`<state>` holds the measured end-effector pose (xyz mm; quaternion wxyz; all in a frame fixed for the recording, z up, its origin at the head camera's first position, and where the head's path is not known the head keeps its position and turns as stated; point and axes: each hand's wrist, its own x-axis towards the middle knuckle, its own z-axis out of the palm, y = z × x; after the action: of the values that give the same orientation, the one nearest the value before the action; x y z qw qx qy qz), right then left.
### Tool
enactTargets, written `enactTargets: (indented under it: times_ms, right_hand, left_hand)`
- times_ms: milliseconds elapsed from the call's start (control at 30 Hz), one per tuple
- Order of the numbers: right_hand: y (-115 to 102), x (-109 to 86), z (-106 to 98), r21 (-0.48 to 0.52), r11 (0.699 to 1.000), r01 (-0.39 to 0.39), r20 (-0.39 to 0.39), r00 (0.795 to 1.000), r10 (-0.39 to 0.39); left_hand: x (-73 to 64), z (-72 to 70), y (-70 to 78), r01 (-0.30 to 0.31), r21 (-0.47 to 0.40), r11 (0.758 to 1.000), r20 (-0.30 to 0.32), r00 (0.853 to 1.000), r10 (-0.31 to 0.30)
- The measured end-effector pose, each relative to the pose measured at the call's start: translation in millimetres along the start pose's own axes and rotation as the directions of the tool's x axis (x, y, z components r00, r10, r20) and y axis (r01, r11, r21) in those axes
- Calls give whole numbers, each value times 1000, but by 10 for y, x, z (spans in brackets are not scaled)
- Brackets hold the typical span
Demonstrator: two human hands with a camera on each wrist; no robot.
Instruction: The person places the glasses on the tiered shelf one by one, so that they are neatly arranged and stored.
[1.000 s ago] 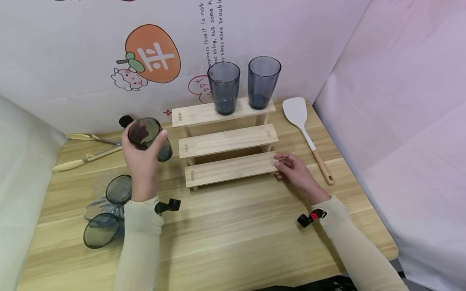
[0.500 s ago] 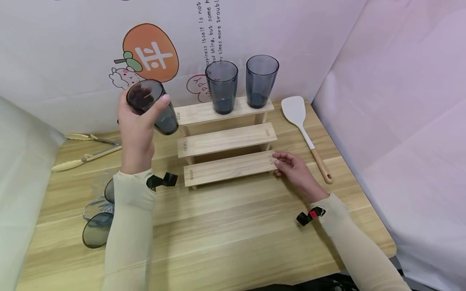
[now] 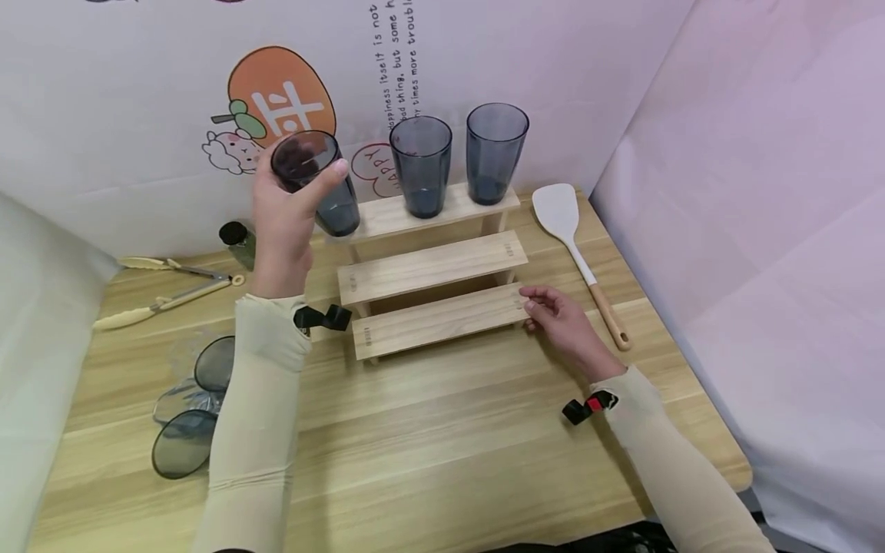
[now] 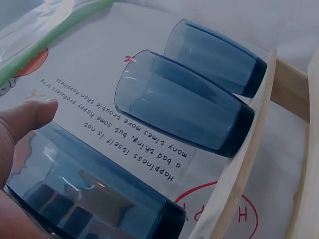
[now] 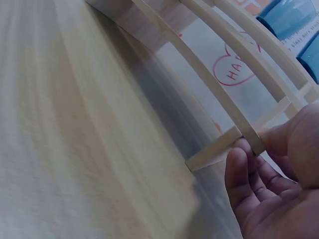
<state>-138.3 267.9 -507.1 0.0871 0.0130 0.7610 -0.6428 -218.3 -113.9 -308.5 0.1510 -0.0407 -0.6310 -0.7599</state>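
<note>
1. By the left hand point(image 3: 283, 230) a dark-tinted glass point(image 3: 339, 211) is gripped around its side near the rim, thumb opposite the fingers; its base is left free, presumably so that it can be set down unhindered.
2. This glass is held rim up, slightly tilted, at the left end of the top shelf point(image 3: 383, 218); whether the shelf is touched cannot be told.
3. By the right hand point(image 3: 563, 326) the right end of the lowest shelf point(image 3: 439, 322) is pinched between thumb and curled fingers, probably so that the wooden rack point(image 3: 432, 267) is kept from sliding.
4. Two matching glasses, a middle one point(image 3: 423, 173) and a right-hand one point(image 3: 494, 157), are stood upright and apart on the top shelf, likely to avoid knocking.
5. Three shelves are counted on the rack, and five tinted glasses in all: one held, two shelved, and a nearer one point(image 3: 181, 445) and a farther one point(image 3: 213, 365) at the left of the tabletop point(image 3: 415, 461), partly hidden by the sleeve.
6. One spatula point(image 3: 583, 265), one pair of tongs point(image 3: 192, 294) and one dark-lidded jar point(image 3: 238, 236) are also seen; the clear pieces point(image 3: 181, 401) are too faint to be counted.
</note>
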Motion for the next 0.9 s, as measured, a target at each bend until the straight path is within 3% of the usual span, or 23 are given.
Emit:
enactTargets:
  times_ms: [267,900]
  right_hand:
    - [-2,12,-65,61,998,-25,-2,1000,25]
    - [97,-15,-52,131,991,6,-6,1000,-6]
  left_hand:
    - [33,110,-41,-12,-5,1000,25,1000,12]
    - [83,203,-161,57,6,998,35,998,-57]
